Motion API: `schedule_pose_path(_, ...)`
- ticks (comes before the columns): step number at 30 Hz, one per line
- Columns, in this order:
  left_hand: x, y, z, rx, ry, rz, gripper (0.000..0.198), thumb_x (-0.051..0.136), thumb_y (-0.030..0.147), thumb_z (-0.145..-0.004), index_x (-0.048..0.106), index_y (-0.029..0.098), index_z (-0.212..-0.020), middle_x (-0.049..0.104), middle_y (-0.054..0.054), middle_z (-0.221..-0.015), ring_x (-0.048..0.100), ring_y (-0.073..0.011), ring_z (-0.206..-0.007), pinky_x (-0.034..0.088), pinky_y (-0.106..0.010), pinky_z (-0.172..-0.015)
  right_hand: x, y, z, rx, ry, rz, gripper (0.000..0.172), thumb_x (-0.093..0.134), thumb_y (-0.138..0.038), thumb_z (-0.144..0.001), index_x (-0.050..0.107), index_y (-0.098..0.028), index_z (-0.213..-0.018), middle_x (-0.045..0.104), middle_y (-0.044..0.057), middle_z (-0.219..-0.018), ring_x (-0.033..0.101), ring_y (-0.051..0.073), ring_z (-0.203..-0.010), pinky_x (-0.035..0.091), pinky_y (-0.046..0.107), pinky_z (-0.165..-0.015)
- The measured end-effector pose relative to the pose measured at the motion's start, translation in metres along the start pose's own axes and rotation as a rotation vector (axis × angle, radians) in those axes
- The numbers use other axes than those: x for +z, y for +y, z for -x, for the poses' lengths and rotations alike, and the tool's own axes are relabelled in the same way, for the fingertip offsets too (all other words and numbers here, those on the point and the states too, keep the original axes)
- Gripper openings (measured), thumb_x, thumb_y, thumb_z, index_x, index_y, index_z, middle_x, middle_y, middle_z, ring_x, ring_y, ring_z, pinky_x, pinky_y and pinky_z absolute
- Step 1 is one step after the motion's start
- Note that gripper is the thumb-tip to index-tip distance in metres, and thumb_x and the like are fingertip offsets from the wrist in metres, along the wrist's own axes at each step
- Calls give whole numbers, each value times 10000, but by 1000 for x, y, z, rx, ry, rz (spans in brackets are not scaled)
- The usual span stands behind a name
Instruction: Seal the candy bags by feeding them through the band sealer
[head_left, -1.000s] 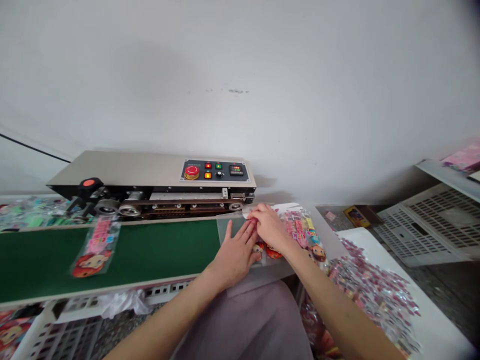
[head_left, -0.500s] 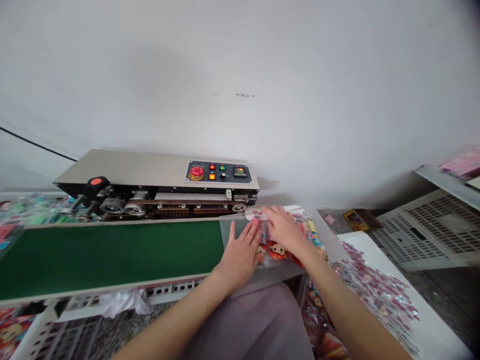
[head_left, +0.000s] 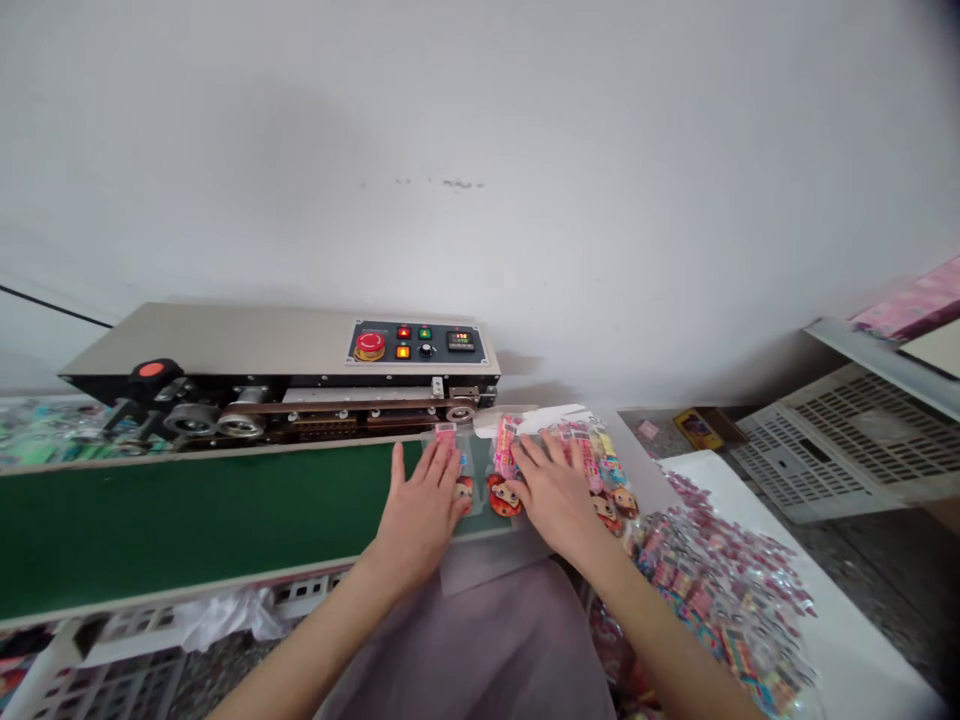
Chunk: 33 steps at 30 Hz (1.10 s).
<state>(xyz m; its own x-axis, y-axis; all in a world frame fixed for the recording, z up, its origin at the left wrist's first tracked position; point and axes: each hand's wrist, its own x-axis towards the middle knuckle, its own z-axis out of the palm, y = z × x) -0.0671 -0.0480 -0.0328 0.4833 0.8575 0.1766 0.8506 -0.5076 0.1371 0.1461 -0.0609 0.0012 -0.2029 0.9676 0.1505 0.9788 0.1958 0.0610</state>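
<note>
My left hand (head_left: 421, 510) lies flat with fingers spread on a clear bag (head_left: 464, 492) at the right end of the green conveyor belt (head_left: 225, 520). The bag holds a pink pack and a cartoon-head piece, partly hidden by the hand. My right hand (head_left: 559, 490) rests with fingers spread over more of these filled bags. Between the hands lies another bag (head_left: 504, 492) with a pink strip and a red-haired cartoon head. Further bags (head_left: 613, 470) overlap to the right of my right hand.
A band sealing machine (head_left: 255, 340) with a lit control panel (head_left: 420, 344) stands behind the belt. At right, a white table (head_left: 847, 640) carries a heap of small packs (head_left: 720, 590). Grey plastic crates (head_left: 840, 440) stand beyond. A white basket (head_left: 142, 630) sits below the belt.
My left hand has moved left along the belt with a bag under it. My right hand has come down from the bags' top edge and now lies flat on them.
</note>
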Motion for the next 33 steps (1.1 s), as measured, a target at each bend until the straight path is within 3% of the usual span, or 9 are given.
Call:
schedule_pose_path(4, -18, 2, 1, -16, 29, -18, 486, 376, 384, -1024, 552, 139, -1405, 399, -164, -1573, 344, -340, -1470, 137, -686, -1194, -14, 4, -26, 39, -29, -50, 369, 379, -250, -1018, 647, -216, -1271, 686, 105, -1258, 549, 300, -1189, 343, 495, -1044)
schedule_pose_path(7, -25, 22, -18, 53, 21, 75, 424, 387, 317, -1023, 567, 142, -1364, 516, -156, -1494, 475, -310, -1374, 311, -587, -1166, -19, 13, -52, 157, -57, -55, 379, 355, -169, -991, 701, -193, -1144, 707, 132, -1117, 588, 281, -1067, 407, 401, -895)
schedule_pose_path(9, -26, 38, -38, -19, 3, 164, 360, 416, 260, -1005, 596, 149, -1297, 636, -155, -1336, 583, -293, -1230, 468, -473, -1042, -17, 18, -66, 208, -67, -59, 357, 380, -157, -970, 717, -175, -1086, 698, 149, -1086, 591, 289, -1052, 412, 391, -872)
schedule_pose_path(12, -21, 57, -69, -246, -27, 278, 298, 424, 166, -971, 601, 131, -1208, 684, -168, -1159, 674, -273, -1039, 544, -373, -853, -8, 21, -76, 207, -88, -105, 332, 424, -149, -939, 734, -175, -1054, 692, 154, -1077, 605, 278, -1034, 426, 378, -874)
schedule_pose_path(16, -8, 62, -87, -385, -29, 377, 272, 436, 134, -948, 594, 94, -1166, 720, -178, -999, 725, -267, -855, 542, -347, -742, 3, 28, -75, 207, -88, -249, 315, 467, -174, -919, 742, -198, -1071, 699, 126, -1099, 624, 250, -1042, 442, 360, -921)
schedule_pose_path(19, -3, 56, -82, -398, 5, 503, 209, 505, 141, -916, 658, 145, -1059, 738, -141, -990, 720, -261, -889, 528, -342, -769, 3, 37, -74, 227, -50, -406, 379, 453, -162, -907, 696, -181, -1198, 690, 120, -1194, 611, 231, -1121, 439, 354, -980)
schedule_pose_path(22, -3, 47, -73, -372, 63, 653, 171, 538, 106, -879, 684, 193, -897, 742, -59, -969, 697, -193, -886, 506, -287, -786, -3, 43, -72, 252, -26, -584, 394, 457, -217, -903, 673, -175, -1230, 690, 112, -1227, 634, 216, -1080, 472, 352, -946)
schedule_pose_path(27, -12, 36, -63, -341, 155, 858, 147, 538, 103, -857, 661, 179, -833, 693, -6, -845, 626, -130, -756, 464, -231, -706, -24, 38, -63, 200, -27, -848, 301, 505, -391, -871, 726, -194, -924, 737, 28, -886, 650, 188, -821, 495, 291, -733)
schedule_pose_path(33, -26, 33, -57, -278, 171, 1018, 96, 569, 166, -848, 642, 184, -789, 629, 34, -740, 540, -108, -629, 398, -227, -613, -45, 30, -56, 144, 112, -1003, 169, 597, -355, -753, 659, -203, -714, 646, -9, -728, 563, 159, -715, 412, 278, -686)
